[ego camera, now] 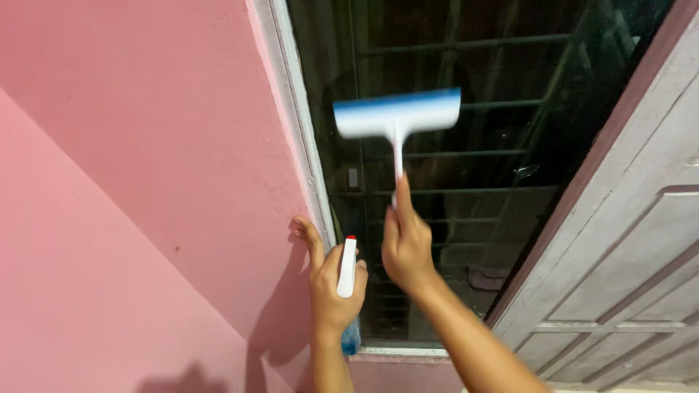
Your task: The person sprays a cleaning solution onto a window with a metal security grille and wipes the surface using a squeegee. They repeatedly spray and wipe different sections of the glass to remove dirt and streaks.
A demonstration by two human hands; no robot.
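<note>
My right hand grips the white handle of a squeegee whose white and blue blade is raised against the dark window glass; the blade looks motion-blurred. My left hand holds a spray bottle with a white head, red tip and blue body, and its thumb rests on the white window frame at the edge of the pink wall.
A pink wall fills the left side. Behind the glass run horizontal metal bars. A pale panelled door or shutter stands at the right. The window sill lies just below my hands.
</note>
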